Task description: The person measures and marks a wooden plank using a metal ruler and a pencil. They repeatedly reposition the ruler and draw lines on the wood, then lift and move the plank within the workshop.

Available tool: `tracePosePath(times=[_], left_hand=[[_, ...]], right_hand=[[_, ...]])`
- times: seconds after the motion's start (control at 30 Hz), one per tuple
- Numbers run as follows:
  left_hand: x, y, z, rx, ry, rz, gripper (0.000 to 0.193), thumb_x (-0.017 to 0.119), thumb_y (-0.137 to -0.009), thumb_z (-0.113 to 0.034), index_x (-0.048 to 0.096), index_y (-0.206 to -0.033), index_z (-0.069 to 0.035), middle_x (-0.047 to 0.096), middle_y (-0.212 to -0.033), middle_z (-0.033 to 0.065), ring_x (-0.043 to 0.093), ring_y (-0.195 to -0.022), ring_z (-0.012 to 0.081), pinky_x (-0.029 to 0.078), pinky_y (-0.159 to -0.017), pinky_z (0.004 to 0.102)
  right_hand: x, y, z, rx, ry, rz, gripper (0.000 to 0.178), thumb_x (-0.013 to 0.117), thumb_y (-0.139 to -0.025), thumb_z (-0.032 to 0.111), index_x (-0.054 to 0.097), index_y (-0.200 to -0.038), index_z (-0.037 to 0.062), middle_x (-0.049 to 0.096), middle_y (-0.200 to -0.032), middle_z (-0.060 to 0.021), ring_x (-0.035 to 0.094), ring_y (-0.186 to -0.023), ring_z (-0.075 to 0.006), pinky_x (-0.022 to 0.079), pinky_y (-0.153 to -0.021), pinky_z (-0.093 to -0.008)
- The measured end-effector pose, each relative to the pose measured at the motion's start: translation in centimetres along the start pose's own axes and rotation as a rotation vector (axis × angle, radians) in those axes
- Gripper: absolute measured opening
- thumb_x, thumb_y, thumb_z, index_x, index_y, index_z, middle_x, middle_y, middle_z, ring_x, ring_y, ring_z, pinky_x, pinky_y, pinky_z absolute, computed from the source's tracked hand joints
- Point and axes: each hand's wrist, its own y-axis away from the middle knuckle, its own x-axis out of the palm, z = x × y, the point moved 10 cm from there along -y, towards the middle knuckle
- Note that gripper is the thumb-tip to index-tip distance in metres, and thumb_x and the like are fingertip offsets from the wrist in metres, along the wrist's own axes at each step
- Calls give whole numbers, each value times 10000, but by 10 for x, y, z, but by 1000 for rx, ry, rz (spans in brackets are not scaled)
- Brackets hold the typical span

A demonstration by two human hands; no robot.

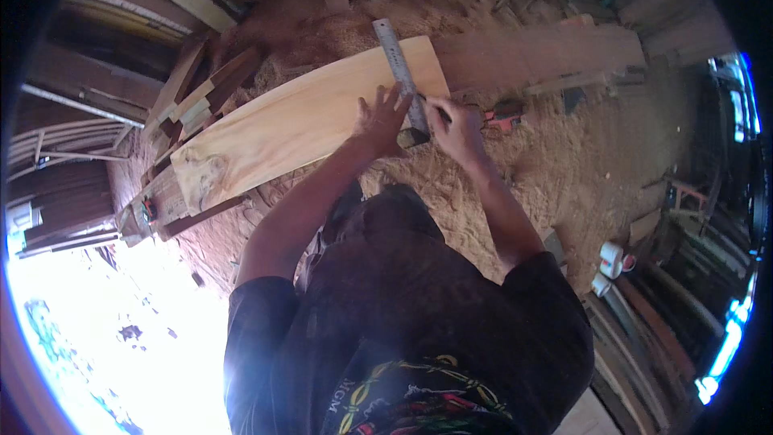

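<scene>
A pale wooden board lies slantwise in front of me, with a dark knot at its near left end. Across its right part rests a metal try square, its dark stock by the board's near edge. My left hand presses on the square and the board with its fingers spread. Closed in a pinch, my right hand holds a slim dark pencil against the right side of the blade, its tip close to the board. The fingers partly hide the pencil.
A long brown plank extends right beyond the board. A red and black tool lies on the sawdust-covered ground right of my hand. Wood offcuts are piled at left. White containers stand beside stacked timber at right.
</scene>
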Motion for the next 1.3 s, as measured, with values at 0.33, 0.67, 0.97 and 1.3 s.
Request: tracePosePath(times=[0.33,0.67,0.97,1.3], left_hand=[[2,-3,2,-29,-133,-15,1319,887,-617,-645,184,-1653,-232,112,-1714,140,230,-1510,432,369,-1087,747],[42,141,160,-238,14,-308,1373,960,-608,-471,124,-1672,-242,81,-1734,173,121,-1592,376,310,-1110,656],[65,189,230,-479,-221,-261,1256,879,-737,-191,39,-1671,-207,44,-1734,156,140,-1561,476,316,-1146,712],[-2,286,252,-363,146,-323,745,754,-860,-265,421,-1517,-156,540,-1459,203,502,-1354,428,428,-1102,550]], right_hand=[[100,118,-82,988,-982,102,503,696,-999,420,628,-1261,-4,736,-1001,-128,743,-935,-181,590,-668,-311],[0,231,-137,805,-1043,-414,428,724,-979,369,654,-1202,11,740,-1006,-73,756,-823,-210,580,-694,-296],[-96,493,-215,1100,-553,-957,394,758,-956,346,674,-1059,-25,734,-909,-95,727,-739,-170,551,-567,-291],[36,500,-179,1303,-650,-677,372,745,-957,370,653,-982,11,697,-756,-95,683,-590,-180,480,-455,-303]])
